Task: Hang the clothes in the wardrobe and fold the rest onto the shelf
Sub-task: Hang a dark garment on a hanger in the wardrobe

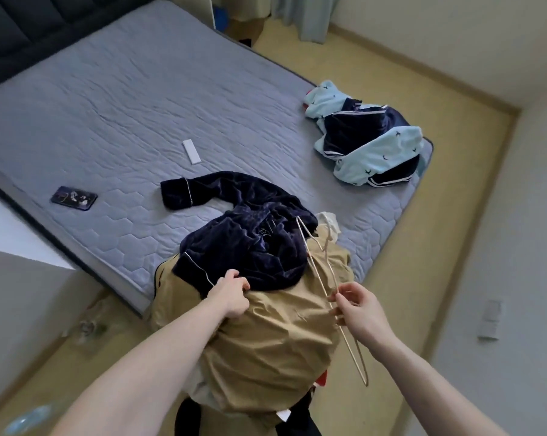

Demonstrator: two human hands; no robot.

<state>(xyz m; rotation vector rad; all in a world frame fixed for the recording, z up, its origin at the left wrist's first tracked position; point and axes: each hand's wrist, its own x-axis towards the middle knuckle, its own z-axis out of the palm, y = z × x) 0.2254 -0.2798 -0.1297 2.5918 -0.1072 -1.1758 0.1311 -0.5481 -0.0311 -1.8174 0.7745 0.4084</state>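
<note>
A dark navy velvet top with white piping lies crumpled over a tan garment at the near corner of the bed. My left hand grips the navy top's lower hem. My right hand pinches the rod of a thin cream wire hanger, which runs from the navy top's collar down past my wrist. One navy sleeve stretches left across the mattress. What lies beneath the tan garment is mostly hidden.
A grey quilted mattress fills the upper left. On it lie a phone, a white remote, and a heap of light blue and navy clothes at the far right corner. Yellowish floor runs along the white walls.
</note>
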